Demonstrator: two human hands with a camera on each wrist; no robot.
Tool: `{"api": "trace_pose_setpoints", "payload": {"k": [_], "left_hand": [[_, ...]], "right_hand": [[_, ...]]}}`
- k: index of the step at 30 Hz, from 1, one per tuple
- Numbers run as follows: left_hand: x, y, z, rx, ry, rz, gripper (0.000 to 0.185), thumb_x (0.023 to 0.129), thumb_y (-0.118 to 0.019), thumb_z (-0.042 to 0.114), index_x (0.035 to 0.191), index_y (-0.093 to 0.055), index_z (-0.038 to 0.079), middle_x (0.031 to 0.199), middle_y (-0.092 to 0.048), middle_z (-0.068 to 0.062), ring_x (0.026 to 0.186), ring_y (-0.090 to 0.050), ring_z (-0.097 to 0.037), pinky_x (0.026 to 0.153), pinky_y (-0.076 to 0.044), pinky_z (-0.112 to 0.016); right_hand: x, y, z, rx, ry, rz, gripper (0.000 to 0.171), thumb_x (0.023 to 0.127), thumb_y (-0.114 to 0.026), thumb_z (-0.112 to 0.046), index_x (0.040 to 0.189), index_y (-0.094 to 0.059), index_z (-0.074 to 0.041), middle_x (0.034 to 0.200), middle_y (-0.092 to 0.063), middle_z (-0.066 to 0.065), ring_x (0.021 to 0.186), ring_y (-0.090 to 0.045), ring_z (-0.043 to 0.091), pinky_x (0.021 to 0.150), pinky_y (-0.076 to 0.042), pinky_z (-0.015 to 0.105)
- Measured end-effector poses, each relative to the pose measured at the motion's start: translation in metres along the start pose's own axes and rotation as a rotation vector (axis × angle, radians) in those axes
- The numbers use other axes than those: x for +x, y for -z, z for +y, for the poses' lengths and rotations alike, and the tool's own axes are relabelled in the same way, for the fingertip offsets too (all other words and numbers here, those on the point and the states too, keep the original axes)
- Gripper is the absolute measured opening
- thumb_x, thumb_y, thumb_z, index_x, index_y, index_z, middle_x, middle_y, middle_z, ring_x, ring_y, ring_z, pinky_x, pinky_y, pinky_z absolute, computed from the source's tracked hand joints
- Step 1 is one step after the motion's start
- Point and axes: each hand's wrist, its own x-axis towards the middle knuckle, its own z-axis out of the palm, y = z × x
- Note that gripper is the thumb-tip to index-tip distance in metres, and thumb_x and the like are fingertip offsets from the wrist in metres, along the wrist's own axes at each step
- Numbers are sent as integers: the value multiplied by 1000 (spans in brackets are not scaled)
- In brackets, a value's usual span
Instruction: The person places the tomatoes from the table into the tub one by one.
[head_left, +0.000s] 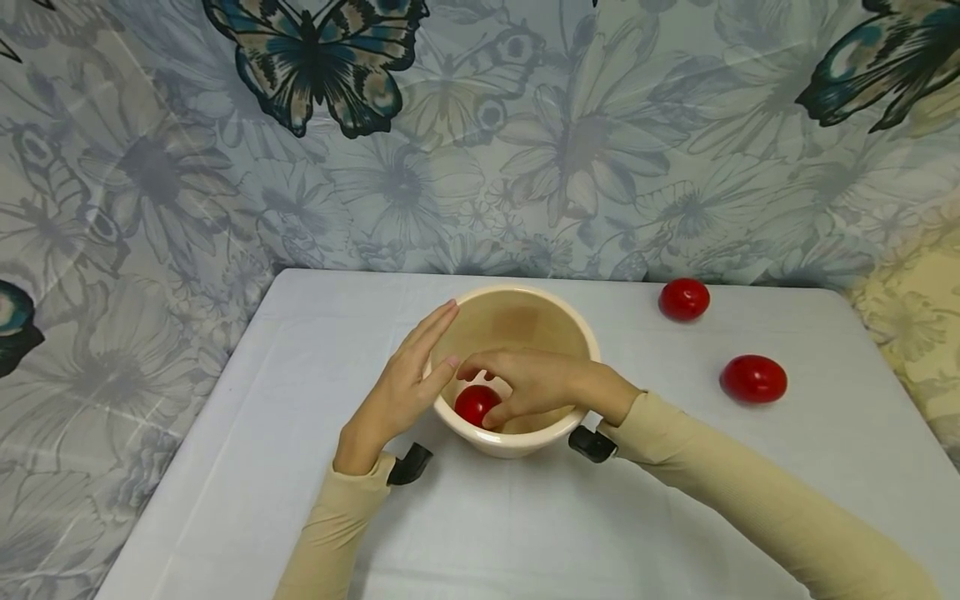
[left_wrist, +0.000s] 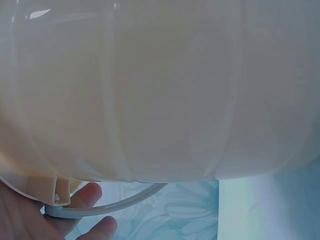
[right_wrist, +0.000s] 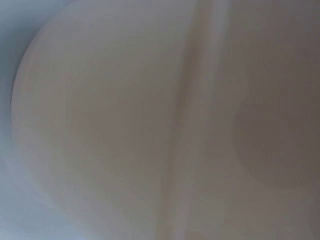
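Observation:
A cream plastic bowl point(head_left: 581, 327) stands in the middle of the white table. My left hand point(head_left: 411, 377) lies flat against its left outer wall, fingers straight and reaching up to the rim. My right hand point(head_left: 525, 385) reaches over the near rim into the bowl, and its curled fingers and thumb hold a red tomato point(head_left: 472, 405) low inside. In the left wrist view the bowl wall point(left_wrist: 160, 90) fills the picture, with my left fingertips point(left_wrist: 86, 195) at the bottom left. The right wrist view shows only a blurred cream bowl wall point(right_wrist: 150, 125).
Two more red tomatoes lie on the table to the right: one point(head_left: 684, 299) near the far edge, another point(head_left: 753, 378) nearer to me. A white cloth point(head_left: 300, 517) covers the table. A floral butterfly curtain point(head_left: 525, 125) hangs behind.

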Motion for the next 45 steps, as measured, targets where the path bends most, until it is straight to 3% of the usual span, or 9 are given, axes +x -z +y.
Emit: {"api": "trace_pose_setpoints", "payload": {"k": [5,14,25,33,45], "left_hand": [[0,-1,1,-1,-12,5,59,102,-48,25,158,-29,20,164,-26,5,152,-23,-13,125,-22,-47],[0,-1,1,1,-27,13,60,101,-49,24,157,-29,18,164,-27,-1,152,-24,-17,124,-23,-49],[-1,-1,2,1,-16,15,60,101,-49,24,157,-29,20,164,-26,7,152,-24,-13,125,-22,-45],[-1,-1,1,4,-23,19,59,101,-50,24,157,-30,18,164,-28,1,152,-25,-15,125,-23,-45],[-2,-2,0,11,-45,36,60,100,-52,20,157,-31,17,163,-29,3,151,-26,-17,125,-22,-44]], "right_hand": [[-4,5,-1,56,35,36,55,88,-74,-17,136,-53,0,139,-59,13,122,-60,30,108,-48,41],[-18,22,-3,53,72,138,54,87,-76,-18,133,-55,0,133,-62,11,118,-61,27,103,-51,43],[-44,40,-11,96,-16,224,58,87,-76,-27,138,-54,-8,139,-59,7,124,-59,26,108,-47,48],[-58,50,-15,52,-29,291,58,87,-77,-31,138,-54,-16,136,-60,-2,121,-60,20,104,-50,46],[-82,61,-13,50,-70,383,55,87,-76,-33,135,-57,-16,136,-60,0,121,-58,24,104,-49,51]]}}
